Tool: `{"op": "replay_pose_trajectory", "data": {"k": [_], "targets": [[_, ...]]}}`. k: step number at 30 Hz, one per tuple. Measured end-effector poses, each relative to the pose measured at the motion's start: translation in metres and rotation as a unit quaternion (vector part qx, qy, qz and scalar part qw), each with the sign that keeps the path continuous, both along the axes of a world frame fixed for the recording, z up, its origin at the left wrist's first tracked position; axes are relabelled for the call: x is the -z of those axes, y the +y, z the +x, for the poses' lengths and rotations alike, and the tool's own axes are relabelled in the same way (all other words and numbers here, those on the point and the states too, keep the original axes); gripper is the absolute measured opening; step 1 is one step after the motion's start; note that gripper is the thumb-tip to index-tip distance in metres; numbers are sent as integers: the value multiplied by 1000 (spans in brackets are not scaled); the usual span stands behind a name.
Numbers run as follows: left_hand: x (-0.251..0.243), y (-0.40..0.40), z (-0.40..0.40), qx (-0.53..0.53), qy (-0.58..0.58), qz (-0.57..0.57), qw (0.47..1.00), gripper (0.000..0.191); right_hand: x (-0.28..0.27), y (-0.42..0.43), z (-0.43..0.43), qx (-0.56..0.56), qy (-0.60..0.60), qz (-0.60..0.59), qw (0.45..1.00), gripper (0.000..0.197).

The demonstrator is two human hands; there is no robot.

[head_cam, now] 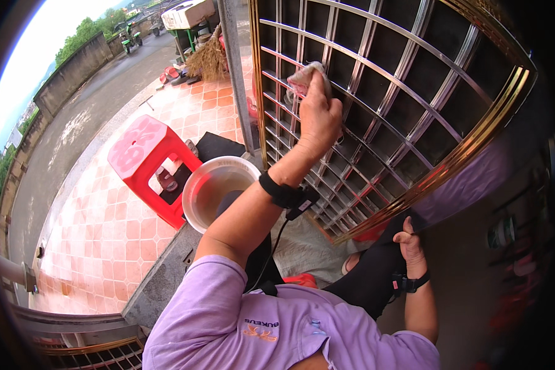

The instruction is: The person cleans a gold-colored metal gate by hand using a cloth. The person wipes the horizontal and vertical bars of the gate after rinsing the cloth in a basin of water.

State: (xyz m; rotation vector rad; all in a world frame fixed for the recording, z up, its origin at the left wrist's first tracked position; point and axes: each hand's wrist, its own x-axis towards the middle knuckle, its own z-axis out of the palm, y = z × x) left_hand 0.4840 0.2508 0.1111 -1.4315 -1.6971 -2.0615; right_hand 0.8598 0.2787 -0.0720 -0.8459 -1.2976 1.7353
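Note:
My left hand (319, 111) grips a crumpled, damp-looking cloth (307, 78), white with pinkish patches. The cloth is against the bars of a shiny metal lattice door panel (365, 60) with dark backing and a gold-coloured frame (485, 120). My right hand (410, 245) is beside my right knee, thumb raised and apart from a finger; nothing shows in it, and its other fingers are partly hidden. Near my left forearm stands a pale plastic bucket (194, 199) of cloudy liquid, partly covered by my left knee. Both wrists wear black straps with small devices.
A red plastic stool (141, 148) stands left of the bucket on pink floor tiles (101, 226). A grey metal post (235, 69) rises beside the panel. Farther off are a straw broom (210, 58) and several shoes (178, 76). A black cable (274, 252) hangs from my left wrist.

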Motion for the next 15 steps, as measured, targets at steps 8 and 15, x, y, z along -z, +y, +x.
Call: {"op": "replay_pose_trajectory", "data": {"k": [8,15], "targets": [[23,-14,18,-14,102,-4,995,66,-8,-5,5,2,-50,2,999,67],[41,3,-100,-179,79,15,981,40,21,-6,8,35,-37,45,998,56]]}}
